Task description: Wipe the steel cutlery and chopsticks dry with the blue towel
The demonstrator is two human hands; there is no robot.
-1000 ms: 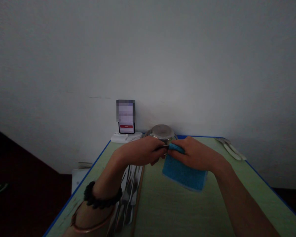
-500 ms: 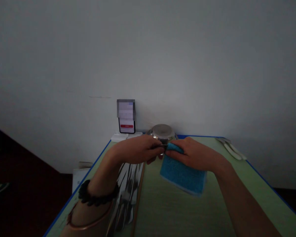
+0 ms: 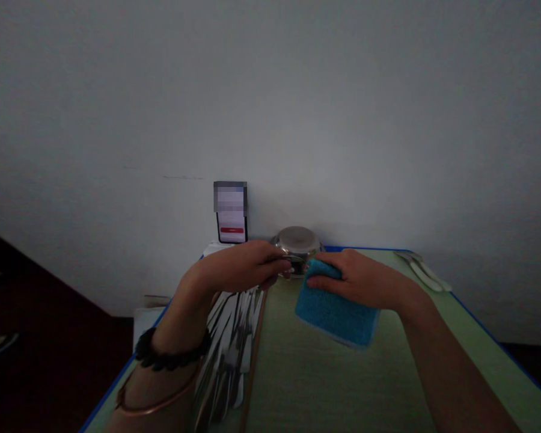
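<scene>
My left hand [image 3: 250, 266] is closed in a pinch on a thin piece of metal cutlery [image 3: 296, 259]. Which kind of cutlery it is, I cannot make out. That piece reaches across toward my right hand [image 3: 358, 278], whose fingers are closed on a blue cloth [image 3: 338, 310]. The cloth's upper edge is folded between thumb and fingers, close to the cutlery's end, and the rest hangs down over the table. Just behind both hands, a shiny metal bowl [image 3: 297, 239] stands upside down. Below my left wrist lies a pile of metal cutlery [image 3: 229, 352], partly hidden by the arm.
A phone [image 3: 232, 219] stands upright against the wall at the back left. White-handled cutlery [image 3: 426, 275] lies near the right edge of the green table [image 3: 338, 385]. A brown strip [image 3: 253, 361] runs alongside the cutlery pile.
My left hand has shifted slightly left and up, away from the cloth, and more of the gap between the hands shows. My right hand, still holding the cloth, has moved slightly right.
</scene>
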